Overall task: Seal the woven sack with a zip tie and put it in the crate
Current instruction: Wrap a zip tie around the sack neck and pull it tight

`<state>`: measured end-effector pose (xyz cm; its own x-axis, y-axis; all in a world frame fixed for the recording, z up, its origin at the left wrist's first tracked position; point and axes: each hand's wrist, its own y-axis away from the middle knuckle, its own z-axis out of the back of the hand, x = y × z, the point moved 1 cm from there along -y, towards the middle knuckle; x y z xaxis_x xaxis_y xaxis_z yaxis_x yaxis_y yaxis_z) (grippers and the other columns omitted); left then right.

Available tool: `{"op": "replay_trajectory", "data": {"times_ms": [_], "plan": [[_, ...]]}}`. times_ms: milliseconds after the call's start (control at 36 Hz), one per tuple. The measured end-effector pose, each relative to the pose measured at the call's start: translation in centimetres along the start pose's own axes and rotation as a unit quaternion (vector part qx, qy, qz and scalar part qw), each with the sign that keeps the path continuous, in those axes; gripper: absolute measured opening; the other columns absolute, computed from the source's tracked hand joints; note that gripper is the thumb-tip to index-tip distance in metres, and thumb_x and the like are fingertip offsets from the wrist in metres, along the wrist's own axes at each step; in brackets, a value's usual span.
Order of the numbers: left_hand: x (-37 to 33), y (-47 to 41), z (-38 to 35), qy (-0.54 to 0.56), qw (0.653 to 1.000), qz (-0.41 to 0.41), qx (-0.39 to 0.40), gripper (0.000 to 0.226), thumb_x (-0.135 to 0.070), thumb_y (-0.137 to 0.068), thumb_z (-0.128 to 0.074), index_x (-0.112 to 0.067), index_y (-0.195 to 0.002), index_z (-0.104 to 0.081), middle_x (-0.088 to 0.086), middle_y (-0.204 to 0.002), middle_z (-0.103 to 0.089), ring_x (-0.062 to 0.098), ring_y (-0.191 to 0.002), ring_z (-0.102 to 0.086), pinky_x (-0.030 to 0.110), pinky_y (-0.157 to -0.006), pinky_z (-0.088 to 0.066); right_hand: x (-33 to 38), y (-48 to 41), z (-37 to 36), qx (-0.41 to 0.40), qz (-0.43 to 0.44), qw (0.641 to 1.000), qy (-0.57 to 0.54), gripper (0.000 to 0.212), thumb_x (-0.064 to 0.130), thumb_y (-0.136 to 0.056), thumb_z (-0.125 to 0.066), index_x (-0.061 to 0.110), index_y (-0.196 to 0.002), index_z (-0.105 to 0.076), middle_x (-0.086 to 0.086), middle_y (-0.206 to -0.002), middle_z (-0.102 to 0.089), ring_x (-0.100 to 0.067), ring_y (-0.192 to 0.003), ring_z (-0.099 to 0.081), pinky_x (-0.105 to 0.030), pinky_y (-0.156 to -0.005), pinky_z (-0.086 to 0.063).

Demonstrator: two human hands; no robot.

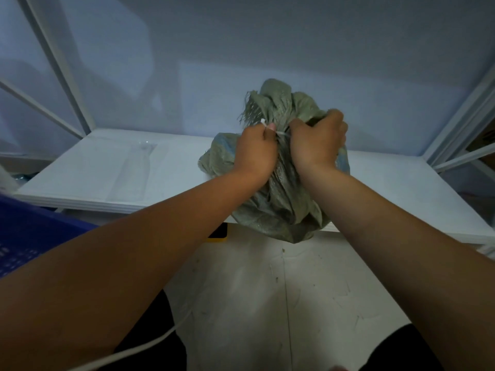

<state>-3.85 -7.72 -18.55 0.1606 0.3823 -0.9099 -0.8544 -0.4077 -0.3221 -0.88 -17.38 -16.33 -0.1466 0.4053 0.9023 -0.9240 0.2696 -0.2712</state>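
A grey-green woven sack point(281, 207) stands on the white table point(112, 172), its bottom hanging over the front edge. Its gathered neck sticks up with frayed threads at the top point(270, 100). A white zip tie point(280, 133) runs around the neck between my hands. My left hand point(254, 153) pinches the end of the zip tie at the left of the neck. My right hand point(317, 141) is closed around the bunched neck on the right. A blue plastic crate point(29, 236) is at the lower left, partly hidden by my left forearm.
A white metal frame point(61, 65) rises at the left and another at the right point(466, 124). A clear plastic bag point(134, 167) lies flat on the table's left part. A yellow and black object point(218, 234) sits under the table. A white cord point(150, 346) crosses the floor.
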Motion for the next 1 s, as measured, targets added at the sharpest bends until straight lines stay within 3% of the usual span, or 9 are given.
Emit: {"op": "replay_trajectory", "data": {"times_ms": [56, 111, 167, 306, 417, 583, 667, 861, 1000], "plan": [[0.2, -0.1, 0.2, -0.027, 1.0, 0.004, -0.003, 0.053, -0.019, -0.107, -0.043, -0.018, -0.055, -0.034, -0.004, -0.054, -0.039, 0.005, -0.049, -0.034, 0.018, -0.044, -0.023, 0.1, 0.1, 0.4, -0.005, 0.082, 0.996, 0.023, 0.057, 0.014, -0.09, -0.064, 0.015, -0.143, -0.042, -0.009, -0.14, -0.046, -0.026, -0.128, -0.042, -0.036, -0.103, -0.04], [0.3, -0.1, 0.5, -0.064, 0.998, 0.006, 0.005, 0.051, -0.02, -0.106, -0.043, -0.017, -0.056, -0.037, -0.002, -0.054, -0.04, 0.006, -0.048, -0.035, 0.016, -0.04, -0.026, 0.2, 0.1, 0.4, 0.054, 0.169, 0.984, 0.011, 0.044, 0.008, -0.091, -0.062, 0.017, -0.134, -0.055, -0.001, -0.118, -0.06, -0.012, -0.107, -0.057, -0.028, -0.092, -0.05], [0.3, -0.1, 0.7, -0.094, 0.995, 0.003, 0.015, 0.048, -0.018, -0.106, -0.042, -0.018, -0.057, -0.041, -0.002, -0.056, -0.044, 0.007, -0.049, -0.038, 0.015, -0.038, -0.028, 0.0, 0.3, 0.3, 0.136, 0.219, 0.966, 0.011, 0.031, 0.005, -0.094, -0.062, 0.015, -0.123, -0.065, 0.011, -0.091, -0.064, 0.006, -0.081, -0.059, -0.009, -0.077, -0.049], [0.1, 0.0, 0.8, -0.13, 0.991, -0.01, 0.024, 0.045, -0.014, -0.104, -0.042, -0.018, -0.058, -0.044, -0.002, -0.058, -0.048, 0.007, -0.051, -0.042, 0.015, -0.039, -0.03, -0.5, 0.7, -0.2, 0.145, 0.254, 0.956, 0.021, 0.02, 0.007, -0.092, -0.067, 0.015, -0.109, -0.075, 0.006, -0.091, -0.068, -0.004, -0.084, -0.063, 0.001, -0.073, -0.043], [0.0, 0.2, 0.8, -0.138, 0.989, -0.039, 0.032, 0.046, -0.013, -0.103, -0.042, -0.018, -0.058, -0.044, -0.002, -0.056, -0.048, 0.007, -0.05, -0.042, 0.012, -0.041, -0.034, -0.2, 0.5, 0.0, 0.139, 0.261, 0.955, 0.016, 0.014, 0.01, -0.091, -0.07, 0.013, -0.101, -0.079, 0.006, -0.088, -0.071, -0.009, -0.086, -0.068, -0.017, -0.083, -0.053], [0.4, 0.1, 0.4, -0.169, 0.983, -0.055, 0.041, 0.046, -0.014, -0.104, -0.041, -0.019, -0.059, -0.045, -0.001, -0.057, -0.049, 0.008, -0.05, -0.045, 0.017, -0.04, -0.026, -0.3, 0.2, 0.5, 0.125, 0.283, 0.95, 0.043, 0.011, 0.013, -0.09, -0.071, 0.015, -0.093, -0.081, 0.007, -0.084, -0.073, -0.01, -0.083, -0.069, -0.027, -0.084, -0.056], [0.4, 0.1, 0.2, -0.181, 0.98, -0.065, 0.046, 0.043, -0.014, -0.103, -0.042, -0.018, -0.061, -0.048, 0.0, -0.057, -0.051, 0.01, -0.05, -0.048, 0.023, -0.045, -0.03, -0.3, 0.2, 0.7, 0.121, 0.312, 0.939, 0.074, 0.013, 0.02, -0.09, -0.068, 0.019, -0.093, -0.081, 0.004, -0.088, -0.077, -0.013, -0.083, -0.071, -0.036, -0.082, -0.058], [0.8, -0.1, 0.1, -0.194, 0.977, -0.08, 0.044, 0.034, -0.017, -0.101, -0.045, -0.015, -0.067, -0.051, 0.0, -0.061, -0.053, 0.012, -0.054, -0.051, 0.026, -0.047, -0.033, -0.3, 0.4, 0.9, 0.069, 0.382, 0.903, 0.185, 0.023, 0.026, -0.091, -0.059, 0.015, -0.091, -0.079, -0.005, -0.087, -0.077, -0.026, -0.079, -0.069, -0.04, -0.07, -0.057], [1.1, -0.1, 0.1, -0.193, 0.977, -0.083, 0.045, 0.027, -0.014, -0.097, -0.049, -0.013, -0.07, -0.051, 0.0, -0.064, -0.053, 0.009, -0.056, -0.05, 0.025, -0.049, -0.032, -0.5, 0.1, 1.1, 0.063, 0.404, 0.882, 0.233, 0.027, 0.026, -0.091, -0.055, 0.013, -0.087, -0.078, -0.006, -0.085, -0.074, -0.027, -0.075, -0.067, -0.037, -0.064, -0.054]]}}
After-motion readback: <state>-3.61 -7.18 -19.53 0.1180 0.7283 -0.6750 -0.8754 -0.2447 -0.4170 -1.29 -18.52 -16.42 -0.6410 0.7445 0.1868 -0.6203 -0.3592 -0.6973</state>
